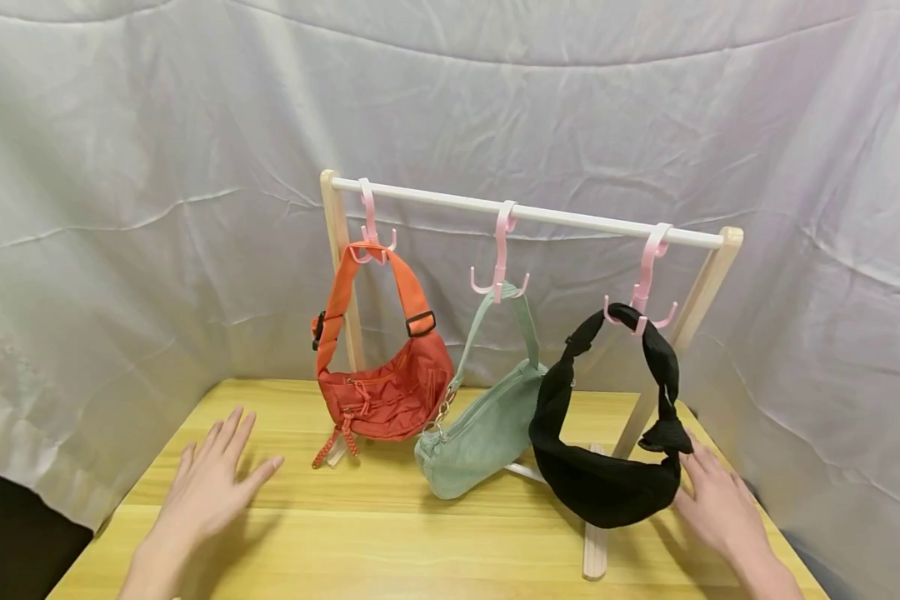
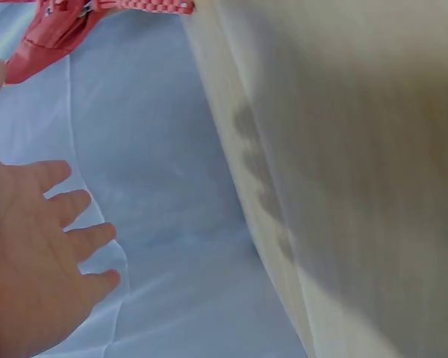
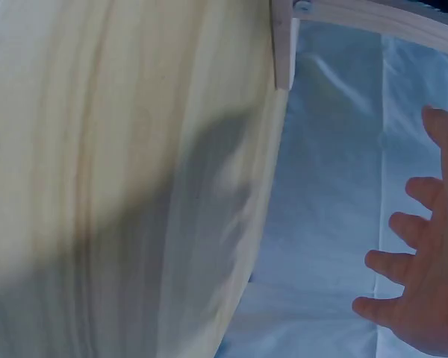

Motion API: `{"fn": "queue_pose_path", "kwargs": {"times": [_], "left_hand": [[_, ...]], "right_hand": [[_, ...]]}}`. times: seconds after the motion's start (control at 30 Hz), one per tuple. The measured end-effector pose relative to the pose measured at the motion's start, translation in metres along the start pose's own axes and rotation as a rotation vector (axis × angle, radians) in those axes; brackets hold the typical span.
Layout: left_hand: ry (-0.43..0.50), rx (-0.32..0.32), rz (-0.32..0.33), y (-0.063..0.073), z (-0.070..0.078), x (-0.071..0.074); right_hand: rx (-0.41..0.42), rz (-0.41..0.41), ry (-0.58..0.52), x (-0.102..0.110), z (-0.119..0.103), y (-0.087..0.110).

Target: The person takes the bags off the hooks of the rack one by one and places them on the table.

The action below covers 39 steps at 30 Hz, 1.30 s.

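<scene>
Three handbags hang from pink hooks on a small rack in the head view. At the left is a red-orange bag [image 1: 397, 392], in the middle a pale green bag [image 1: 487, 433], and at the right a black bag [image 1: 607, 487] with a knotted strap. My left hand [image 1: 213, 483] hovers over the table's left side with its fingers spread, holding nothing. Beside the black bag is my right hand [image 1: 723, 508]; its fingertips are partly hidden behind that bag. The right wrist view shows this hand [image 3: 425, 253] with fingers extended and nothing in them.
The rack has a white rail [image 1: 570, 218] and wooden posts, with a wooden foot [image 1: 595, 550] reaching forward at the right. Everything stands on a wood-grain table [image 1: 345, 542]. Behind and at both sides hangs a pale cloth [image 1: 435, 108].
</scene>
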<state>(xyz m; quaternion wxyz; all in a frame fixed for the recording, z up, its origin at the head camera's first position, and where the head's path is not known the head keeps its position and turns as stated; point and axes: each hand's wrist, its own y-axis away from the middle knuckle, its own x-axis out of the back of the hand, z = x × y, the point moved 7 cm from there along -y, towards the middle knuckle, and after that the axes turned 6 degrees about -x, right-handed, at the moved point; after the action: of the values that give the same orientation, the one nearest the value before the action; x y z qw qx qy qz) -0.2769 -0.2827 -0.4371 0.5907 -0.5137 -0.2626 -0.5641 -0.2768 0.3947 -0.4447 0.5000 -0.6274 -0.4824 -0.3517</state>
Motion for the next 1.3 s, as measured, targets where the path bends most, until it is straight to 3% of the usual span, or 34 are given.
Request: {"fn": "queue_pose_path", "kwargs": {"times": [0.13,0.3,0.43,0.77,1.0,1.17,1.3], "left_hand": [[0.036,-0.040,0.097,-0.007,0.004,0.008],[0.087,-0.099,0.273,-0.015,0.010,0.021],[0.144,-0.110,0.375,-0.021,0.015,0.032],[0.293,-0.144,0.484,-0.047,0.035,0.049],[0.426,-0.197,0.581,-0.072,0.045,0.064],[0.529,-0.199,0.590,-0.094,0.053,0.074],[0.567,-0.212,0.598,-0.113,0.059,0.083]], "right_hand": [[0.042,0.127,-0.045,0.013,-0.007,0.000],[0.011,0.173,-0.136,0.026,-0.017,0.001],[-0.003,0.238,-0.234,0.040,-0.026,0.001],[0.123,0.552,-0.479,0.082,-0.054,-0.003],[0.165,0.605,-0.594,0.110,-0.074,-0.011],[0.228,0.658,-0.691,0.126,-0.086,-0.014],[0.216,0.674,-0.767,0.137,-0.096,-0.017]]}}
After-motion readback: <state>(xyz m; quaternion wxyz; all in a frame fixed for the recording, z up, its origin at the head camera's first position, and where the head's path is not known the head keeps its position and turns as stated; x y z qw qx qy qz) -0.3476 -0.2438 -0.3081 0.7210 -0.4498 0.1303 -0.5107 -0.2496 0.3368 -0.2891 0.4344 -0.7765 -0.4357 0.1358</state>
